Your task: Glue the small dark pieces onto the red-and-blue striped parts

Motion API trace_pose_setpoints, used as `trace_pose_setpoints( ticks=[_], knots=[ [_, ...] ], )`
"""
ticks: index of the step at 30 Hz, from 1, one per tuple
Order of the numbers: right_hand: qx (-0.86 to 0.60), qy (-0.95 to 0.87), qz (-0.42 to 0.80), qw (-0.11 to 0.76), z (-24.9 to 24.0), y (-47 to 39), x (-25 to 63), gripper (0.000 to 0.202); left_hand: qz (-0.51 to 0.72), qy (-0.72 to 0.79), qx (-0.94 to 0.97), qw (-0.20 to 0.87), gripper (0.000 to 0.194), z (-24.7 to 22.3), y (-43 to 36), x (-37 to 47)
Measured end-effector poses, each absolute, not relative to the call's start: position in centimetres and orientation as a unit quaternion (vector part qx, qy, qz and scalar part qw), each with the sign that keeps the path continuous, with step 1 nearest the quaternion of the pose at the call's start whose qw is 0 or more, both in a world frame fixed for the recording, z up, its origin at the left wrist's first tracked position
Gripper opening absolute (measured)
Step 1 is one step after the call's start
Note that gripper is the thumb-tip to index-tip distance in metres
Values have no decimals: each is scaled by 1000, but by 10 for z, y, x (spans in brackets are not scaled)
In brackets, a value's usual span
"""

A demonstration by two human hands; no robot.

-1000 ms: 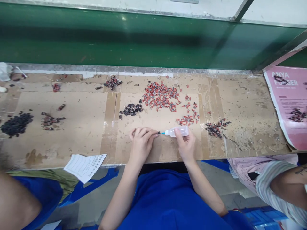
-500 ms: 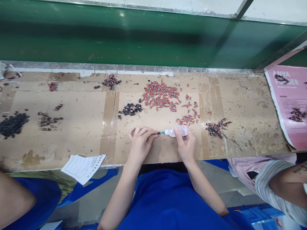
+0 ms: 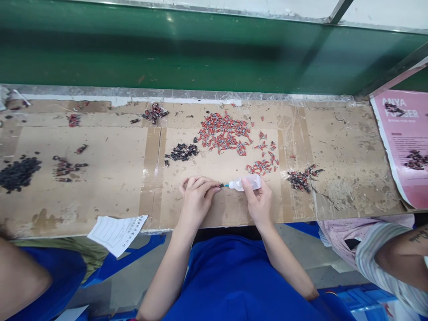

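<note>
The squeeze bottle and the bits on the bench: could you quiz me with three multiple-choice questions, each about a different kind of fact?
1. Where is the big red pile?
A. Beyond the hands
B. On the pink sheet
C. On the white paper

2. What colour is the squeeze bottle nozzle?
A. Yellow
B. Blue
C. Black

3. How is the bottle held?
A. Upright
B. Lying untouched
C. Sideways in the right hand

Answers: 1 A, it lies farther up the cardboard. 2 B, the tip is blue. 3 C, its nozzle points at the small dark piece in the left hand.
</note>
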State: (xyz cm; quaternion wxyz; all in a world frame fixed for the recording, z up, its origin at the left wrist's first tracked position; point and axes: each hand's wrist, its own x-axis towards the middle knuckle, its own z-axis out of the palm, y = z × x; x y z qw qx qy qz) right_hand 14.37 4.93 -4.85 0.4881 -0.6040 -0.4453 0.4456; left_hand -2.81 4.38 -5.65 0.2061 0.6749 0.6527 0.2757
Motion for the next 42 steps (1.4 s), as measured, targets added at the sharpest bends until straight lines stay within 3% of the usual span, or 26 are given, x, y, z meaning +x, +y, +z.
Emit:
trace_pose_setpoints(
  ticks=[12,19,25,29,33,38,42],
  knots=[
    [-579,-419,430,552,-48,46,148,23,278,651,685,170,16,-60,39,-25],
    [-516,-588,415,464,-52,40,130,32,294,668,679,70,17,-56,23,-50],
    [-486,-692,343,409,-37,51,155,65,322,645,682,127,14,-44,11,-67],
    [-602,-651,227,404,-31,72,172,22,392,635,649,145,8,-37,8,-58],
    [-657,-658,140,341,-40,91,164,14,444,631,615,166,8,-30,5,-49],
    [-661,-679,139,286,-42,98,152,15,474,619,603,167,10,-22,-2,-45],
    [-612,-676,231,339,-23,87,158,13,489,597,613,167,12,-13,-6,-37]
  ],
)
